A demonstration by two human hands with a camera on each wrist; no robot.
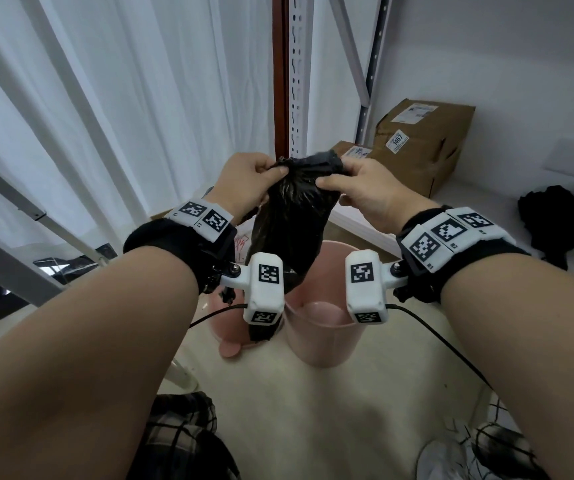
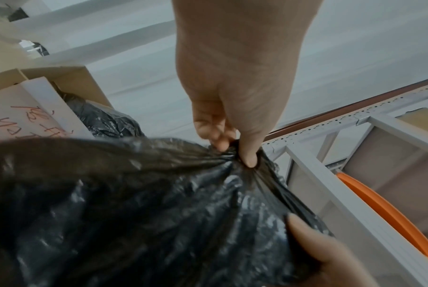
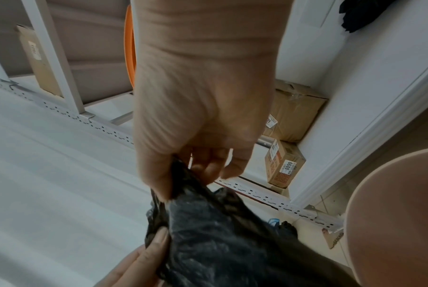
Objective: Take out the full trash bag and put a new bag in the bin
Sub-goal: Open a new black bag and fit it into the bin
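A thin black trash bag [image 1: 292, 216] hangs limp over the pink bin [image 1: 323, 344], which stands on the floor and shows no liner inside. My left hand [image 1: 261, 174] pinches the bag's gathered top edge between thumb and fingers; the left wrist view shows that pinch [image 2: 235, 151] on the bunched plastic [image 2: 146, 203]. My right hand [image 1: 334, 178] pinches the same top edge just to the right, seen close in the right wrist view [image 3: 183, 174] above the bag [image 3: 220, 242]. The bin's rim [image 3: 392, 213] lies at lower right there.
A cardboard box holding a bulging black bag [image 2: 104, 118] stands left of the bin. Brown parcels [image 1: 420, 140] and a black crumpled heap [image 1: 555, 220] sit on a low white shelf at right. A perforated shelf post [image 1: 297, 81] and white curtain [image 1: 122, 98] are behind.
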